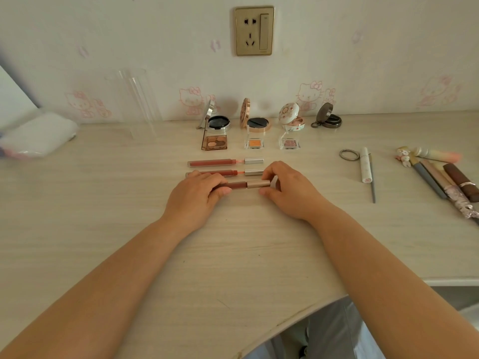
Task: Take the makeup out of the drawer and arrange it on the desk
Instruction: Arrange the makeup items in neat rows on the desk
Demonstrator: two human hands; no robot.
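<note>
Lip gloss tube [239, 185] gripped by left hand [198, 191], its cap seemingly pinched by right hand [287, 189], mid-desk [233, 255].

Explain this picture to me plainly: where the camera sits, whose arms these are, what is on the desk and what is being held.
There is no machine: a person wears a camera on the head, looking down at their own bare arms. On the pale desk, by the wall, stand four open compacts, with three small eyeshadow pans in front. Nearer lie two uncapped lip gloss tubes. The left hand grips a third lip gloss by its tube; the right hand pinches its silver cap. More sticks and pencils lie at right.
</note>
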